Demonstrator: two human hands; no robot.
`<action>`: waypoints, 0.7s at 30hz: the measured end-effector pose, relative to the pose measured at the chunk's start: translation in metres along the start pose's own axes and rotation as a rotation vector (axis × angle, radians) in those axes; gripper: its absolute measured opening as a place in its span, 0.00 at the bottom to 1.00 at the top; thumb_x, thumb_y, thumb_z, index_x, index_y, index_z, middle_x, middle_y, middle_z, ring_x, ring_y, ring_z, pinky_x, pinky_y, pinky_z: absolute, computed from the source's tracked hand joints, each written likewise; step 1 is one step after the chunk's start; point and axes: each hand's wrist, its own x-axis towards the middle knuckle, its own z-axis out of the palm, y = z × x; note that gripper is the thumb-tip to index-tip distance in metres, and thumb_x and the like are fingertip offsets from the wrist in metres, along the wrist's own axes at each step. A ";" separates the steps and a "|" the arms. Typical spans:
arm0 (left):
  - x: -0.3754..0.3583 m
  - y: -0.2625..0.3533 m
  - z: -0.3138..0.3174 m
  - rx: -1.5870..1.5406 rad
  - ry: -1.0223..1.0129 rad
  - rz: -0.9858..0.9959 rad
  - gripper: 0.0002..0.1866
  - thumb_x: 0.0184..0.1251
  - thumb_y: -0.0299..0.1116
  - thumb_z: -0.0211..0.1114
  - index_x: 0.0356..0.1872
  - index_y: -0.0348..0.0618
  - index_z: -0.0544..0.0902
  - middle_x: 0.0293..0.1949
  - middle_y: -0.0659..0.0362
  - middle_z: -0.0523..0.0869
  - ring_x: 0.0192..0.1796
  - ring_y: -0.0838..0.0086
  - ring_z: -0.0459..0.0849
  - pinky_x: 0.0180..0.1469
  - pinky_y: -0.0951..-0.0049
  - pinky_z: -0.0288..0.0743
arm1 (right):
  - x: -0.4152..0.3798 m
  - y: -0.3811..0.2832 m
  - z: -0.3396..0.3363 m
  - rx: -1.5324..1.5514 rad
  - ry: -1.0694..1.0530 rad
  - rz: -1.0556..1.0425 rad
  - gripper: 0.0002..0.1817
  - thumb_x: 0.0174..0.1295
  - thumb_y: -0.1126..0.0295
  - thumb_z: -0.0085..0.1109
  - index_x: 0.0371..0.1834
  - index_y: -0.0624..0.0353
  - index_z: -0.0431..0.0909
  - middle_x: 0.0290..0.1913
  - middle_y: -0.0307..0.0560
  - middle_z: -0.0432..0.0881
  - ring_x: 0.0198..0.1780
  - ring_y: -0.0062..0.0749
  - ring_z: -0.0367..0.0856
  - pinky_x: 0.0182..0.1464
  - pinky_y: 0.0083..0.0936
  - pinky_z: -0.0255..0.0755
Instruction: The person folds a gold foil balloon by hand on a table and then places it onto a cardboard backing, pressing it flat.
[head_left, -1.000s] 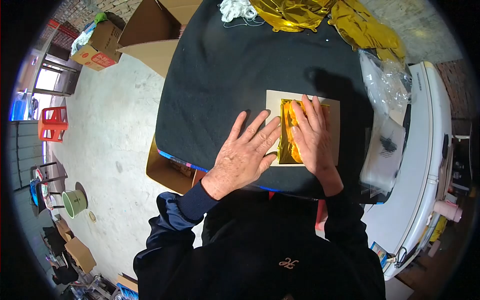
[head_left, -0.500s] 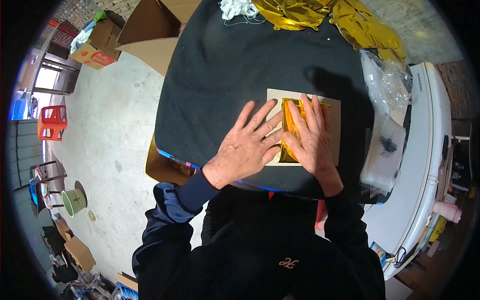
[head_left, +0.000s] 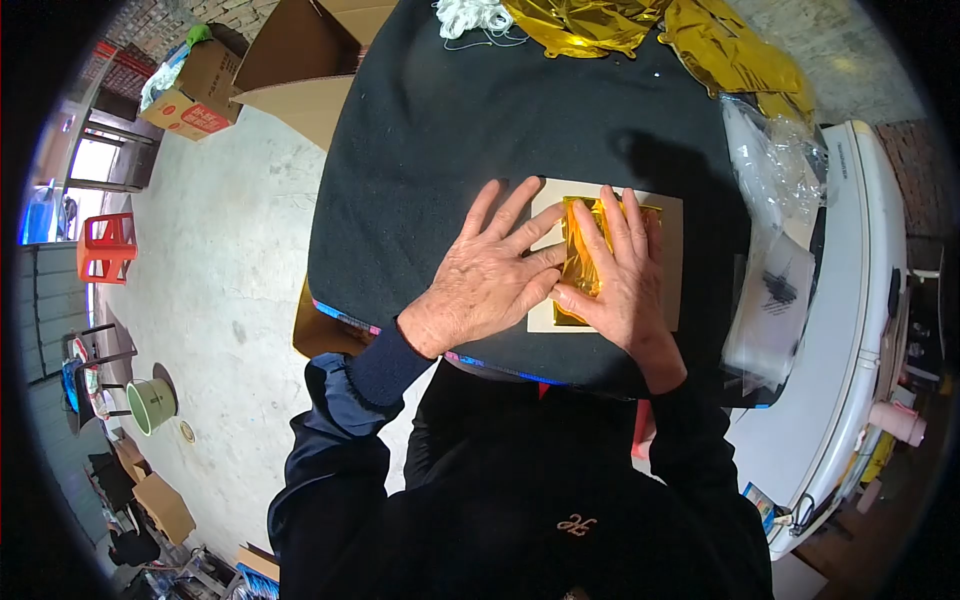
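Two hands: your left hand [head_left: 485, 287] and right hand [head_left: 632, 282] lie flat, fingers extended, gripping nothing.
Gold foil [head_left: 581, 262]: on the pale card [head_left: 672, 290], partly beneath your right hand; left fingertips at its left edge, contact unclear.
Plastic bags [head_left: 762, 340]: right of the pale card.
White string [head_left: 472, 17]: beyond it, leftward.

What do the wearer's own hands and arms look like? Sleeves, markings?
Left hand and right hand are both ungloved. Left sleeve: navy, shiny and creased, ending in a matte navy cuff. Right sleeve: looks near-black, detail lost in shadow. No markings readable on either sleeve.
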 end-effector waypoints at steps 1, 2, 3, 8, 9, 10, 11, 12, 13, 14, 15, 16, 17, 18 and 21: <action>0.001 0.000 0.000 0.004 0.009 -0.005 0.27 0.90 0.55 0.43 0.64 0.62 0.92 0.83 0.58 0.72 0.91 0.54 0.51 0.91 0.37 0.32 | 0.000 -0.001 0.000 -0.002 0.000 0.001 0.56 0.55 0.36 0.81 0.85 0.48 0.71 0.88 0.61 0.59 0.91 0.60 0.47 0.88 0.71 0.40; 0.002 0.001 0.000 0.009 0.018 -0.009 0.28 0.90 0.55 0.43 0.64 0.61 0.92 0.83 0.57 0.72 0.91 0.53 0.51 0.91 0.37 0.32 | 0.001 -0.001 0.000 -0.003 0.001 0.003 0.57 0.54 0.35 0.82 0.86 0.48 0.71 0.88 0.60 0.59 0.91 0.60 0.47 0.88 0.71 0.40; 0.002 0.001 0.000 0.015 0.028 -0.014 0.28 0.91 0.56 0.43 0.64 0.61 0.92 0.83 0.56 0.72 0.91 0.53 0.51 0.91 0.37 0.33 | 0.000 -0.001 0.000 -0.005 0.003 0.004 0.57 0.54 0.35 0.82 0.86 0.47 0.71 0.88 0.60 0.59 0.91 0.60 0.47 0.88 0.71 0.40; 0.003 0.004 0.004 0.030 0.162 -0.058 0.24 0.86 0.51 0.53 0.66 0.55 0.90 0.79 0.52 0.75 0.89 0.52 0.56 0.90 0.37 0.39 | 0.000 -0.001 0.000 -0.007 0.000 0.008 0.58 0.53 0.34 0.82 0.86 0.45 0.71 0.89 0.59 0.59 0.91 0.60 0.46 0.88 0.70 0.40; 0.004 0.004 0.005 0.047 0.210 -0.069 0.22 0.84 0.48 0.58 0.66 0.53 0.90 0.77 0.51 0.76 0.88 0.51 0.58 0.90 0.37 0.42 | 0.000 -0.002 -0.002 -0.013 -0.015 0.014 0.58 0.53 0.34 0.82 0.86 0.45 0.70 0.89 0.59 0.58 0.91 0.60 0.46 0.88 0.70 0.40; 0.003 0.003 0.004 0.077 0.189 -0.074 0.23 0.84 0.50 0.58 0.70 0.56 0.88 0.78 0.50 0.76 0.88 0.51 0.58 0.90 0.37 0.42 | 0.001 -0.003 -0.003 -0.019 -0.029 0.020 0.58 0.53 0.33 0.81 0.86 0.45 0.70 0.89 0.59 0.58 0.91 0.60 0.45 0.88 0.70 0.40; 0.004 0.002 0.004 0.074 0.193 -0.072 0.23 0.84 0.50 0.58 0.70 0.56 0.88 0.78 0.50 0.75 0.88 0.51 0.58 0.90 0.37 0.42 | 0.002 -0.004 -0.004 -0.025 -0.044 0.025 0.59 0.52 0.33 0.81 0.86 0.45 0.70 0.89 0.59 0.57 0.92 0.60 0.45 0.88 0.69 0.40; 0.004 0.002 0.004 0.070 0.197 -0.070 0.23 0.84 0.50 0.58 0.70 0.57 0.88 0.78 0.50 0.75 0.88 0.51 0.58 0.90 0.37 0.42 | 0.001 -0.005 -0.004 -0.029 -0.046 0.025 0.59 0.52 0.33 0.81 0.87 0.45 0.69 0.89 0.59 0.57 0.92 0.60 0.45 0.88 0.69 0.40; 0.005 0.001 0.004 0.067 0.201 -0.068 0.23 0.84 0.51 0.59 0.70 0.57 0.88 0.79 0.50 0.75 0.88 0.50 0.58 0.90 0.37 0.42 | 0.001 -0.005 -0.003 -0.034 -0.048 0.025 0.59 0.52 0.33 0.81 0.87 0.45 0.69 0.89 0.59 0.57 0.92 0.60 0.45 0.88 0.69 0.40; 0.006 0.001 0.004 0.084 0.186 -0.078 0.24 0.86 0.54 0.55 0.70 0.59 0.88 0.80 0.50 0.74 0.89 0.51 0.57 0.90 0.37 0.40 | 0.001 -0.004 -0.003 -0.038 -0.050 0.026 0.60 0.52 0.33 0.81 0.87 0.45 0.68 0.90 0.60 0.56 0.92 0.60 0.45 0.88 0.69 0.40; 0.006 0.000 0.005 0.101 0.170 -0.090 0.26 0.88 0.57 0.51 0.71 0.61 0.88 0.81 0.50 0.73 0.89 0.51 0.56 0.90 0.37 0.39 | 0.001 -0.004 -0.003 -0.035 -0.048 0.023 0.60 0.52 0.33 0.81 0.87 0.45 0.68 0.90 0.60 0.56 0.92 0.61 0.45 0.88 0.69 0.39; 0.007 0.000 0.006 0.118 0.154 -0.101 0.27 0.89 0.60 0.48 0.71 0.63 0.88 0.82 0.51 0.72 0.90 0.51 0.56 0.90 0.38 0.38 | 0.001 -0.003 -0.002 -0.031 -0.046 0.021 0.60 0.52 0.32 0.81 0.88 0.45 0.67 0.90 0.60 0.56 0.92 0.61 0.45 0.88 0.69 0.39; 0.007 -0.001 0.006 0.122 0.163 -0.103 0.27 0.89 0.60 0.48 0.71 0.64 0.88 0.83 0.50 0.71 0.90 0.51 0.55 0.90 0.38 0.38 | 0.001 -0.003 -0.002 -0.027 -0.045 0.018 0.61 0.52 0.32 0.81 0.88 0.45 0.67 0.90 0.60 0.56 0.91 0.61 0.45 0.88 0.69 0.39; 0.009 -0.002 0.005 0.127 0.172 -0.105 0.27 0.89 0.60 0.48 0.71 0.64 0.89 0.83 0.50 0.71 0.90 0.50 0.55 0.90 0.38 0.39 | 0.001 -0.003 -0.002 -0.016 -0.039 0.018 0.60 0.52 0.35 0.82 0.88 0.47 0.67 0.90 0.60 0.56 0.92 0.60 0.45 0.88 0.68 0.39; 0.014 -0.007 0.006 0.133 0.200 -0.112 0.27 0.89 0.60 0.48 0.69 0.65 0.89 0.83 0.50 0.71 0.89 0.50 0.56 0.90 0.38 0.40 | 0.000 -0.005 -0.003 0.006 -0.025 0.018 0.58 0.52 0.42 0.84 0.87 0.50 0.68 0.90 0.59 0.56 0.92 0.59 0.45 0.89 0.67 0.38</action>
